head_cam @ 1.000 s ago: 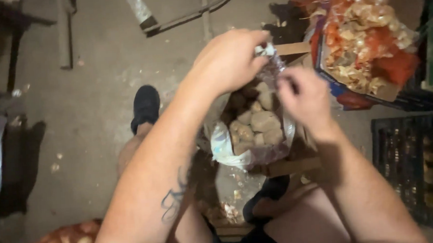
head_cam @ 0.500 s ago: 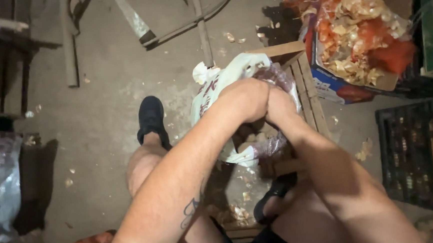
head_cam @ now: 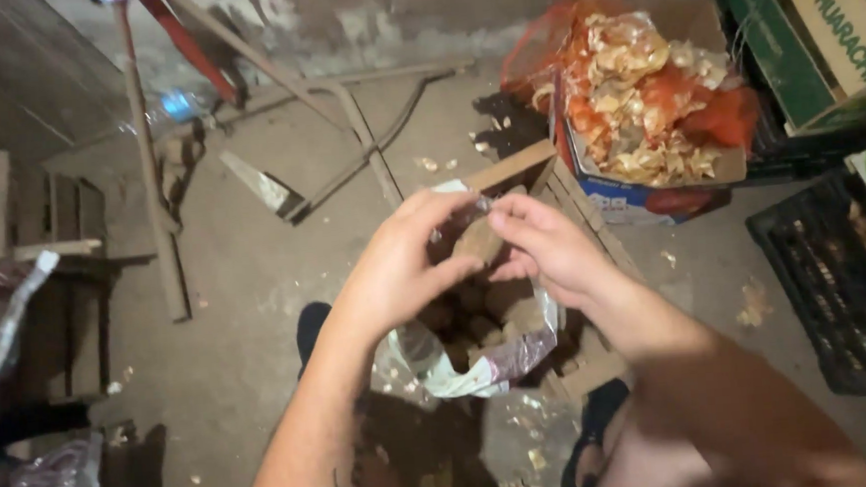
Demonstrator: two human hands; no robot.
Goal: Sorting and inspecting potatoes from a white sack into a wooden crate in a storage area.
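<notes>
A clear plastic bag (head_cam: 520,353) full of brownish round lumps, like potatoes, rests on a wooden crate (head_cam: 539,182) between my legs. My left hand (head_cam: 404,265) and my right hand (head_cam: 543,242) meet above the bag's mouth. Both hands pinch the bunched top of the plastic (head_cam: 466,216), fingers curled around it. One brown lump (head_cam: 478,241) shows between the two hands. My forearms hide the near side of the bag.
A cardboard box (head_cam: 650,195) stuffed with orange netting and pale skins stands at the back right. A black plastic crate (head_cam: 837,289) is on the right. Wooden slats (head_cam: 154,190) and poles lie on the concrete floor. Dark bags (head_cam: 27,479) sit at the left.
The view has tilted up and moved closer. My hands rose from down at the bag to its top and now hold the bunched plastic together.
</notes>
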